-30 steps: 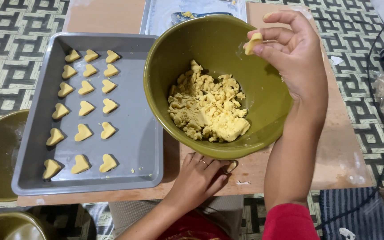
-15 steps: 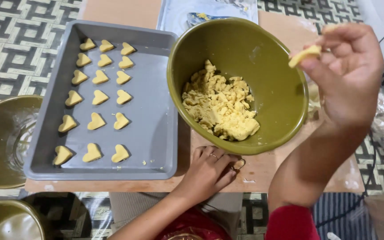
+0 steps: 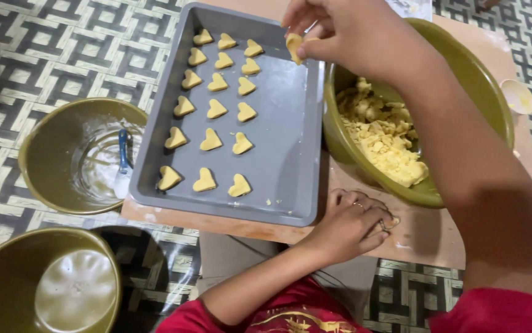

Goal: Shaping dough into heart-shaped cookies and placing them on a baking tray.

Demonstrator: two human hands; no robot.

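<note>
The right hand hung over the far end of the gray baking tray, its fingertips pinched narrowly on a small piece of yellow dough. Just below and to the left of that hand lay the heart-shaped cookies, set in three neat rows down the tray's left half; the right half of the tray under the hand was bare. Directly beneath the forearm stood the green bowl, with crumbly yellow dough heaped in it.

The left hand lay on the wooden desk close to the body, fingers curled loosely over a scrap of dough, just touching the bowl's near rim.

To the left of the tray, an emptied green bowl held a blue-handled spatula.

The pinch looked light and the piece soft, so too firm a squeeze could have squashed its shape, and too loose a grip could have let it fall crookedly on the tray. The forearm crossing low over the bowl might also have nudged its rim.
</note>
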